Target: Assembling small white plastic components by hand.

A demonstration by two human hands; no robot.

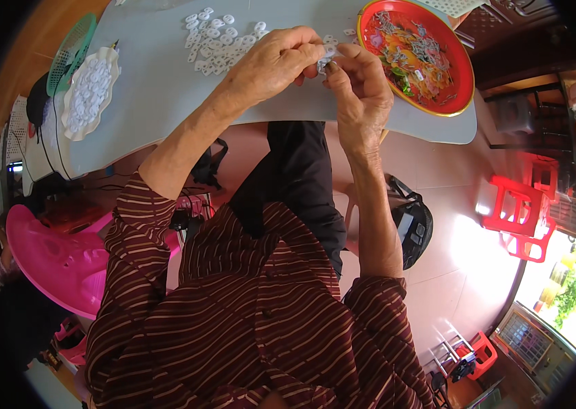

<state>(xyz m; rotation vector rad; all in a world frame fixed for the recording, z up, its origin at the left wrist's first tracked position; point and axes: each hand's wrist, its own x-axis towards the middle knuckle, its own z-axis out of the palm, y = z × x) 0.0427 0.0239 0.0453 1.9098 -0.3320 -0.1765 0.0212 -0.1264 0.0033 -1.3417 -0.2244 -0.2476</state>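
Note:
Over the near part of the table, my left hand (276, 63) and my right hand (363, 85) meet, fingertips almost touching. Both are closed in a pinch around a small white plastic piece (327, 57); its exact kind is partly hidden by the fingers. Left of them lies a loose spread of similar small white plastic pieces (216, 44), some oval with a hole or dark mark. Just beyond my right hand stands a round red tray (465, 82) with a gold rim and a flowered bottom, holding many small silvery metal parts (407, 41).
A scalloped white dish (70, 126) heaped with white pieces (90, 92) sits at the table's left end, beside a green mesh basket (73, 51). The grey table (145, 102) curves toward me. Below are a pink plastic chair (56, 259), a black bag (414, 228) and red stools (520, 211).

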